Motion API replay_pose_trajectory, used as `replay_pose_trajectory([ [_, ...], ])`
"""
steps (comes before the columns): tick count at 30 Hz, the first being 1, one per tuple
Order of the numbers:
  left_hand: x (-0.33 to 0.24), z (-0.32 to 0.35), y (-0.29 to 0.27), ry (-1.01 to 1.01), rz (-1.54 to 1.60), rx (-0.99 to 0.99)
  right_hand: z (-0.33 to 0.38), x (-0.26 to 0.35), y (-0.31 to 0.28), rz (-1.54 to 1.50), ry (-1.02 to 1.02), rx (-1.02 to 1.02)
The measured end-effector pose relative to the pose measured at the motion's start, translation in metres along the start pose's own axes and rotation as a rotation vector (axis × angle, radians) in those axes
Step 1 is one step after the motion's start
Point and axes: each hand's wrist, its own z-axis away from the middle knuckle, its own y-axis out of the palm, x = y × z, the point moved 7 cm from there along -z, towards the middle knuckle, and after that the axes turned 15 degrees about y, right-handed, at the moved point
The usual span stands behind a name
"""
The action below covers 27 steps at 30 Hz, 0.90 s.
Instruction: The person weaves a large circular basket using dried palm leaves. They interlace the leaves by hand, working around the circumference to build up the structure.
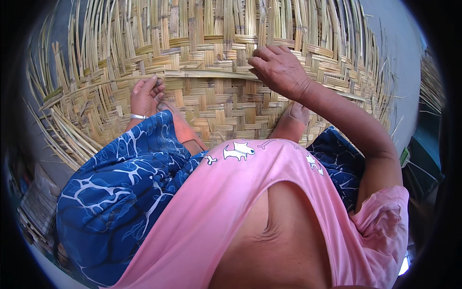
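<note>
A large woven mat of flat pale bamboo strips [216, 103] spreads out in front of me, with loose unwoven strip ends fanning out at its left and far edges. One long horizontal strip [202, 74] runs across the weave between my hands. My left hand [146, 95], with a silver bangle on the wrist, pinches the left part of that strip with closed fingers. My right hand [278, 69] presses down on the strip's right part, fingers curled over it. My feet rest on the mat near my knees.
My blue patterned skirt [120, 192] and pink shirt [231, 202] fill the lower half of the view. Grey floor [399, 43] shows beyond the mat at the right. Loose strip ends [57, 125] stick out at the left edge.
</note>
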Motion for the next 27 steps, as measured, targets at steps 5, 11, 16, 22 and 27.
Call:
replay_pose_trajectory([
  [5,0.006,0.018,-0.004,-0.062,0.076,0.046,-0.002,0.015,0.032,-0.066,0.100,0.183],
  [11,0.012,0.045,0.000,-0.267,-0.239,0.211,-0.008,0.030,0.051,0.066,0.028,0.176],
  [16,-0.007,0.049,0.039,-0.272,-0.165,0.434,-0.024,0.054,0.028,-0.202,0.073,0.152],
  [22,-0.025,0.019,0.063,-0.065,0.160,0.347,-0.057,0.086,0.008,-0.531,0.098,0.151],
  [27,-0.062,-0.025,0.005,0.170,0.190,0.089,-0.082,0.058,0.011,-0.457,0.222,0.211],
])
